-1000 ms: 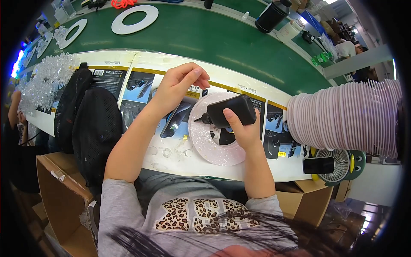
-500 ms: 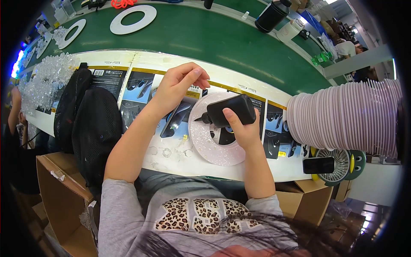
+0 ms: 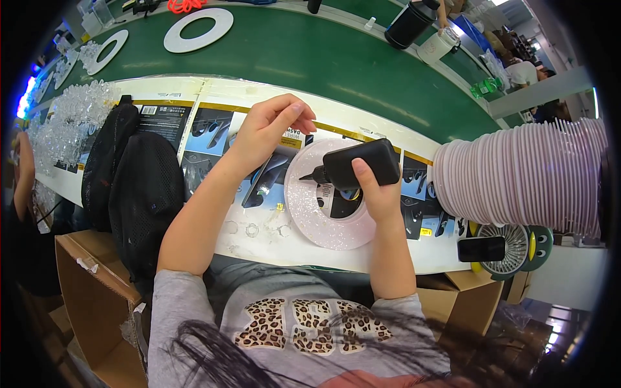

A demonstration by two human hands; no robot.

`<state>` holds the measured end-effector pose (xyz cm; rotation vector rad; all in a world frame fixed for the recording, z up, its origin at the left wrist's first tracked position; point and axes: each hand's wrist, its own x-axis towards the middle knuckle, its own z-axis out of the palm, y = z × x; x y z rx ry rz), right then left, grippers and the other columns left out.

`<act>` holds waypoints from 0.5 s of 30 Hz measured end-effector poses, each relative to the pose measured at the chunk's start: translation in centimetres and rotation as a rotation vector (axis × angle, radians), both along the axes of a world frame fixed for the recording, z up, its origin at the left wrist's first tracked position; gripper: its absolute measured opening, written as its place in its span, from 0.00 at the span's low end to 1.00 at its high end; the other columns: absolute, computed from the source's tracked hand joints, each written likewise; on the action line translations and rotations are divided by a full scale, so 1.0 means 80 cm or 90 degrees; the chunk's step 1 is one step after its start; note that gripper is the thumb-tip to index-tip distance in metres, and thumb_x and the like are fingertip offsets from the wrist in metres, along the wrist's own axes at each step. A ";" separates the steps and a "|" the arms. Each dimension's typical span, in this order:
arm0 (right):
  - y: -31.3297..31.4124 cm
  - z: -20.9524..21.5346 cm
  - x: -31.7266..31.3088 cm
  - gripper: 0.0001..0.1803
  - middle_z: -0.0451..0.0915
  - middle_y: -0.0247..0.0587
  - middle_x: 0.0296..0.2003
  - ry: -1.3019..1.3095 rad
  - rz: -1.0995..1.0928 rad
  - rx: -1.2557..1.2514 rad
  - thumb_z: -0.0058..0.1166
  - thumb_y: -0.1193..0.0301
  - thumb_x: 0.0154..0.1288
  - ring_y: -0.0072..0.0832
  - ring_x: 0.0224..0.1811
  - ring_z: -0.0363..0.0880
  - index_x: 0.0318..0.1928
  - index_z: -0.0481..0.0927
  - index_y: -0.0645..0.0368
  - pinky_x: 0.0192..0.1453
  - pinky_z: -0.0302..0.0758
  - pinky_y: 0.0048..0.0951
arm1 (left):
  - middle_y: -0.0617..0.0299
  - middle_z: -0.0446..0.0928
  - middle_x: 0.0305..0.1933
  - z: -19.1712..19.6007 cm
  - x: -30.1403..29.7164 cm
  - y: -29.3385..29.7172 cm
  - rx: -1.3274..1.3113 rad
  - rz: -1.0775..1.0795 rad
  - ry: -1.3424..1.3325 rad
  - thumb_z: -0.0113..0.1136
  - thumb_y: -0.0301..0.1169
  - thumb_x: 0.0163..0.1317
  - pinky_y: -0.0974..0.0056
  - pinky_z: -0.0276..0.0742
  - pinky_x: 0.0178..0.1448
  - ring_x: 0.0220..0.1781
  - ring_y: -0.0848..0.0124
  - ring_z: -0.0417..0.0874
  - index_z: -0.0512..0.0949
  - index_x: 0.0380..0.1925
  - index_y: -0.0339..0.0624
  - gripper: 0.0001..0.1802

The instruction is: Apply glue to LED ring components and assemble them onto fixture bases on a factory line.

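A black squeeze bottle (image 3: pixel 362 165) with a pointed nozzle lies tilted in my right hand (image 3: pixel 380 194), thumb on its side. Its tip points left, over the band of a flat, glittery pale pink ring (image 3: pixel 336 234); whether it touches cannot be told. The ring lies on the printed sheet covering the table, and dark print shows through its hole. My left hand (image 3: pixel 275 126) hangs above the ring's upper left edge, fingers curled and thumb pressed to them. Anything between those fingertips is hidden or too small to make out.
At right, a long stack of pale rings (image 3: pixel 517 174) stands above a small fan (image 3: pixel 511 249) and a phone (image 3: pixel 481 249). Black mesh bags (image 3: pixel 145 187) and clear plastic pieces (image 3: pixel 74 119) lie left. A white ring (image 3: pixel 223 26) rests on the green surface (image 3: pixel 304 71). Co-worker's arm at far left.
My right hand has moved slightly right with the squeeze bottle, carrying the nozzle a little right and up along the ring. My left hand is nearly still. The white ring behind has shifted slightly left.
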<state>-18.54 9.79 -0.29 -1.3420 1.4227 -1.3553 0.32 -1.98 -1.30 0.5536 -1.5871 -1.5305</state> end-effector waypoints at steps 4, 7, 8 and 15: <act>-0.002 0.006 -0.012 0.12 0.79 0.35 0.21 -0.006 -0.013 -0.012 0.60 0.65 0.56 0.18 0.24 0.76 0.30 0.78 0.64 0.28 0.71 0.19 | 0.59 0.77 0.31 0.002 -0.003 0.000 -0.007 -0.002 0.000 0.44 0.35 0.68 0.70 0.74 0.46 0.36 0.74 0.79 0.76 0.33 0.33 0.16; -0.003 0.013 -0.015 0.13 0.79 0.34 0.21 0.011 0.006 0.029 0.60 0.65 0.57 0.18 0.24 0.75 0.30 0.78 0.64 0.28 0.70 0.19 | 0.59 0.77 0.31 0.001 -0.001 0.000 0.001 -0.003 -0.004 0.44 0.35 0.68 0.70 0.74 0.46 0.36 0.74 0.79 0.76 0.33 0.33 0.16; -0.003 0.012 -0.016 0.13 0.79 0.34 0.21 0.011 0.005 0.030 0.60 0.65 0.57 0.18 0.24 0.75 0.30 0.78 0.64 0.28 0.70 0.19 | 0.59 0.78 0.31 -0.001 -0.002 0.000 0.003 -0.003 -0.002 0.44 0.35 0.68 0.70 0.74 0.46 0.36 0.74 0.79 0.76 0.33 0.33 0.16; -0.001 0.015 -0.021 0.14 0.78 0.34 0.27 0.047 0.035 0.086 0.60 0.64 0.57 0.18 0.30 0.75 0.34 0.76 0.62 0.35 0.71 0.20 | 0.59 0.78 0.31 -0.001 -0.003 -0.001 0.003 -0.005 -0.008 0.44 0.36 0.68 0.70 0.73 0.46 0.37 0.74 0.79 0.76 0.33 0.33 0.17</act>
